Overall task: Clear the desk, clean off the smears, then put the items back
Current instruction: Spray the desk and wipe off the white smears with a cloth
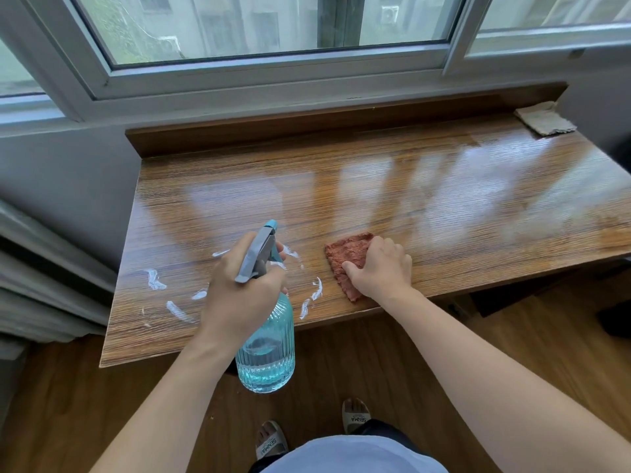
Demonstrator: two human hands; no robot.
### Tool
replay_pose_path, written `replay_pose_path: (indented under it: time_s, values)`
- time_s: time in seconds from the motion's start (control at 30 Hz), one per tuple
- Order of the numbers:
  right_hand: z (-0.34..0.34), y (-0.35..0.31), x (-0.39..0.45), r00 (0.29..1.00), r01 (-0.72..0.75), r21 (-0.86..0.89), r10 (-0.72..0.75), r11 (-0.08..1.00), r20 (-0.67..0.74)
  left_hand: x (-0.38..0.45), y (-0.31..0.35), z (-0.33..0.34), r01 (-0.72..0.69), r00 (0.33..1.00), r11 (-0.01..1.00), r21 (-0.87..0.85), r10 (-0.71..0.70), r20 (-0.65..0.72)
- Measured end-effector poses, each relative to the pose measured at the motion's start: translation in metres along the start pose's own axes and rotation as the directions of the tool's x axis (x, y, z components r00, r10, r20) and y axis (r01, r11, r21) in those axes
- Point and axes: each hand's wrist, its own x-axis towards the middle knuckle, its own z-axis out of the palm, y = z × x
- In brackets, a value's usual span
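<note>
Wood-grain laminate fills the middle of our view: the desk (pixel 392 186) runs from the lower left to the right edge of the frame, glossy with pale reflections of the window (pixel 273 25) that spans the top of the frame. A raised wooden ledge (pixel 307 126) lines the desk's far side, just under the white window frame. Below the desk, along the bottom of the frame, we see the wooden floor (pixel 358 363), and at the left edge a band of grey curtain folds (pixel 44 278).

Our left hand (pixel 239 295) is held above the desk's near edge, left of centre, its fingers curled round the neck of a ribbed, clear-blue spray bottle (pixel 268 349). The bottle's grey trigger head with its turquoise nozzle (pixel 271 225) points away from us over the desktop, and the bottle body hangs in front of the desk edge, part filled with blue liquid. The hand and bottle stand in the way of part of the desktop.

Our right hand (pixel 380 268) lies just right of centre, fingers bent, pressing down on a reddish-brown cleaning cloth (pixel 345 257) that lies flat on the desk near its front edge.

White smears (pixel 155 279) curve in a loose ring on the desk's lower left part, around the left hand; some are hidden behind it.

At the far right corner of the desk lies a frayed beige rag (pixel 544 119). At the bottom centre we see our two feet in sandals (pixel 355 416).
</note>
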Motion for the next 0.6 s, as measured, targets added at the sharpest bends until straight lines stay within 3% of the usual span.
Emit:
replay_pose_path:
  time_s: [0.23,0.4,0.5,0.6]
  values:
    - [-0.002,-0.002,0.001,0.995,0.095,0.193,-0.100,0.977,0.016,-0.001,0.008,0.004,0.023,1.000,0.999,-0.038,-0.022,0.021]
    - [-0.027,0.020,0.015,0.988,0.137,0.479,-0.086,0.867,-0.128,0.000,0.010,0.002,0.000,1.000,0.999,-0.047,0.001,0.020]
    - [-0.038,0.026,0.023,0.965,0.233,0.431,-0.151,0.872,-0.215,0.002,0.009,0.002,0.002,1.000,0.999,-0.042,-0.001,0.016]
    - [-0.030,0.024,0.020,0.921,0.387,0.270,-0.383,0.882,-0.070,0.002,0.007,0.003,0.004,1.000,0.999,-0.034,-0.003,0.015]
